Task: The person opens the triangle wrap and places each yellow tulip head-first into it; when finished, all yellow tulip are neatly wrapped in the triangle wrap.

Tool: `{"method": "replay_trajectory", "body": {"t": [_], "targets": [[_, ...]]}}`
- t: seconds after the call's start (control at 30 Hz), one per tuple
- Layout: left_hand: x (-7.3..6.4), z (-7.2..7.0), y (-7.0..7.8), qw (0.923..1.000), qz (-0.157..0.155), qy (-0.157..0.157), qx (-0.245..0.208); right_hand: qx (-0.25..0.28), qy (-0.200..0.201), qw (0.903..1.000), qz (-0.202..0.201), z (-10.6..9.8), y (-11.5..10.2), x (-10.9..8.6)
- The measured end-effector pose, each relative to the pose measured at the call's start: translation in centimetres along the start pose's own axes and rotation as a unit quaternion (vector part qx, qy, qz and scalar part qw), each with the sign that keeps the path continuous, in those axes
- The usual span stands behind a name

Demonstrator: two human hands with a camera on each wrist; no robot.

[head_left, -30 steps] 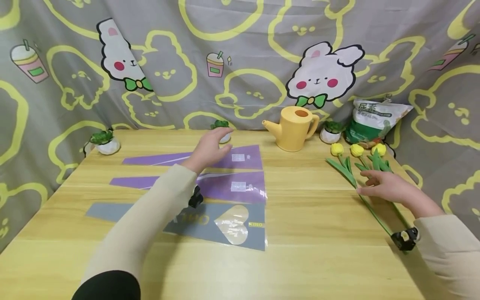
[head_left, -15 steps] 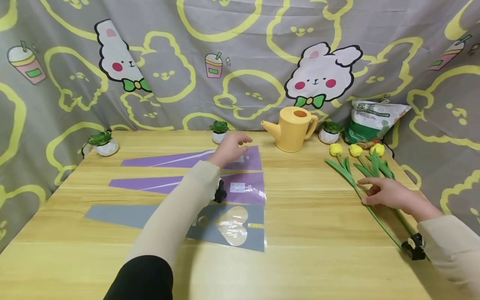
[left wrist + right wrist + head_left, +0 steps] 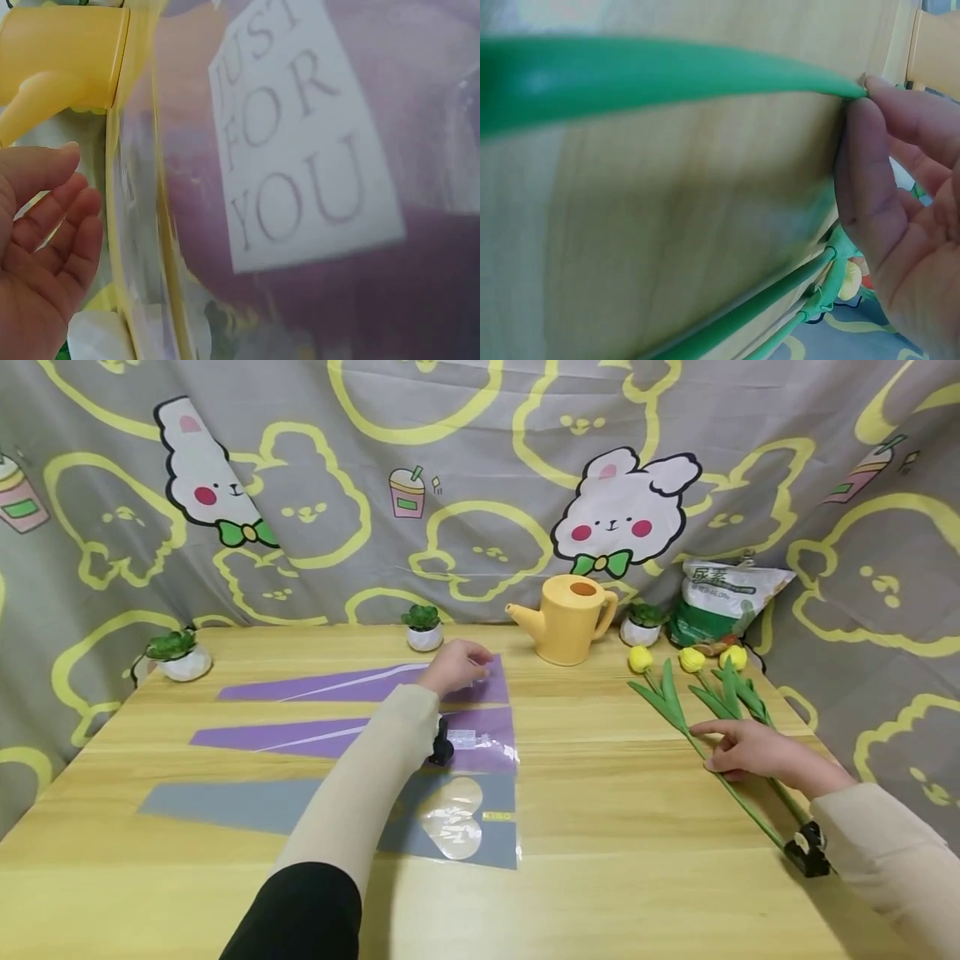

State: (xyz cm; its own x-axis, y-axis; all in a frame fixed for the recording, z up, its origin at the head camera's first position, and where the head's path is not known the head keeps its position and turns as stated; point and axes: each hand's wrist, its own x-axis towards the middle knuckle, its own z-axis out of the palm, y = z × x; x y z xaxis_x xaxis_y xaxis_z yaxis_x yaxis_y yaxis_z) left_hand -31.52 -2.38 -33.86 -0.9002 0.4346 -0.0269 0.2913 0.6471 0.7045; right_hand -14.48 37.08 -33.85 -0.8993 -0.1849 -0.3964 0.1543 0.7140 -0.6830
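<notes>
- Left hand (image 3: 456, 667): above rear purple flower sleeve (image 3: 330, 691), fingers loosely bent, thumb apart, nothing gripped; contact unclear.
- Right hand (image 3: 757, 750): thumb and fingers pinch leftmost yellow tulip (image 3: 640, 659) by its stem, right side of table (image 3: 600, 868).
- Second purple sleeve (image 3: 491, 725), then gray sleeve (image 3: 232, 806), lie nearer the person.

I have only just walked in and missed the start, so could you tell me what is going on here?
A person is at a wood-grain table. The right hand pinches the leftmost yellow tulip by its stem, while the left hand is over the farthest purple wrapper, holding nothing. A second purple wrapper and a grey wrapper lie nearer the person; no tulip is in a wrapper.
</notes>
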Motion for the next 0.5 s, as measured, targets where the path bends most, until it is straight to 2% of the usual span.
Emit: {"method": "replay_trajectory", "body": {"t": [0.23,0.5], "targets": [[0.5,0.5,-0.9,0.9991,-0.022,-0.034,-0.011,0.017,-0.001,0.9998,-0.011,0.0,0.2,0.2],[1.1,1.2,-2.1,0.9987,-0.04,-0.017,-0.028,0.049,-0.01,0.9986,-0.015,-0.1,0.3,0.2]]}}
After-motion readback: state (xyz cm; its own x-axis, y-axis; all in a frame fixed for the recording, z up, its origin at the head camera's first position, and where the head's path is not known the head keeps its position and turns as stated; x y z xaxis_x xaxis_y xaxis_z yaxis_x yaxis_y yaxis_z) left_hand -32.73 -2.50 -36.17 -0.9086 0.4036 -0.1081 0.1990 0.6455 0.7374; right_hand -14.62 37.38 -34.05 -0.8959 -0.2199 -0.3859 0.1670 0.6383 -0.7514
